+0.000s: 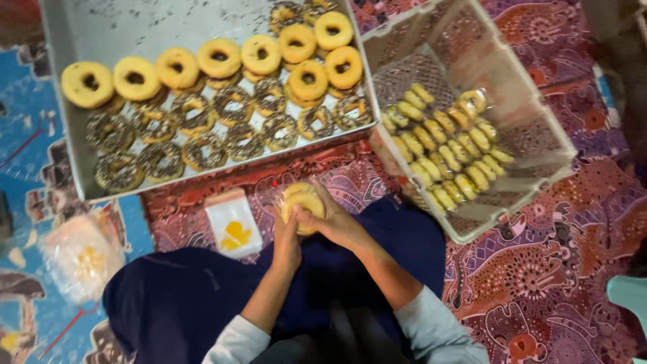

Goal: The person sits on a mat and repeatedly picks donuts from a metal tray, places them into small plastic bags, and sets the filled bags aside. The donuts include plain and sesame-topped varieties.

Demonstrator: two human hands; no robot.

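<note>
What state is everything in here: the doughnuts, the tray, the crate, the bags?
Doughnut in hands: inside a clear bag, held by both hands.
Left hand: gripping the bag from below.
Right hand: fingers closed on the bag.
Metal tray: partly filled with unwrapped doughnuts, some yellow, some sprinkled.
Clear crate: partly filled with wrapped doughnuts in rows.
Empty bags: lying flat on the mat.

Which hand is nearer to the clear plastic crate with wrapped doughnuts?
Right. The right hand holds the wrapped yellow doughnut on the side towards the clear plastic crate; the left hand is behind it, farther away.
</note>
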